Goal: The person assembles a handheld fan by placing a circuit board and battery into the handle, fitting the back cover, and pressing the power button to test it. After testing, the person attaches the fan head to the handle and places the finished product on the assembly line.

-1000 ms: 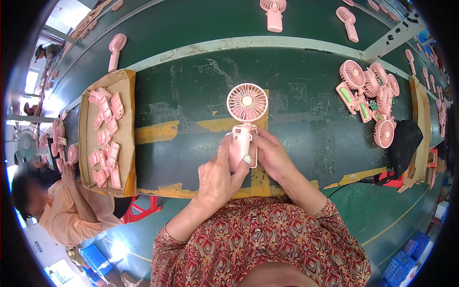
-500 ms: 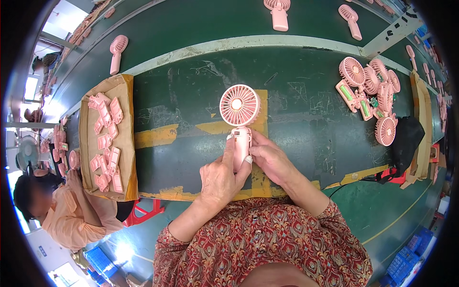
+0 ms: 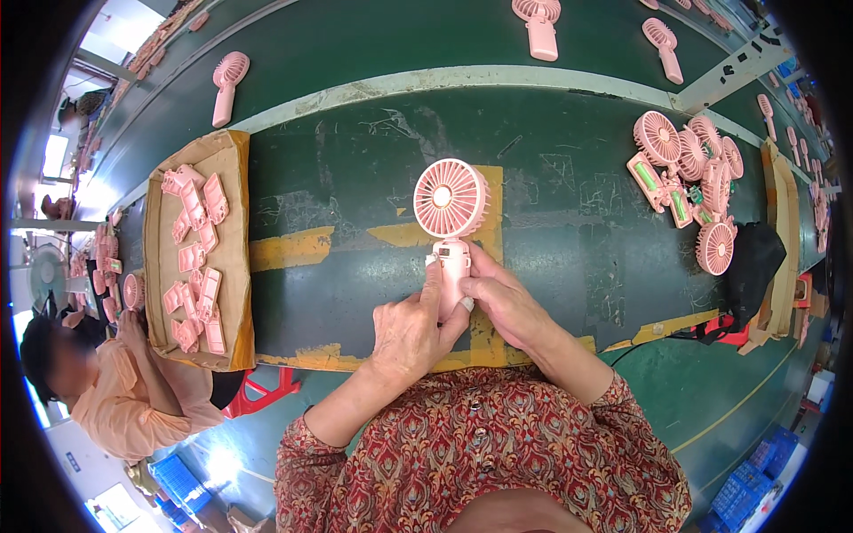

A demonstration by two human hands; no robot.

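A pink handheld fan (image 3: 450, 201) is upright in front of me over the middle of the table, its round grille pointing away from my body. My left hand (image 3: 407, 330) is closed on the handle, index finger against its upper left side near a small dark window and thumb at its lower right. From the right, my right hand (image 3: 503, 300) grips the same handle, with its thumb across the front and the other fingers partly hidden behind. To the left, a shallow cardboard box (image 3: 235, 266) holds several pink plastic shell pieces (image 3: 190, 201).
Several pink fans (image 3: 658, 139) lie heaped at the right, some opened with green battery cells (image 3: 645, 175) showing. A black bag (image 3: 757, 258) sits beside them. Beyond a pale rail (image 3: 391, 87), more fans lie on a green belt (image 3: 373, 40). A co-worker (image 3: 133, 391) sits at left.
The fans on the far belt have shifted right. My hands and the held fan stay nearly in place, with the left index finger slightly lower against the handle.
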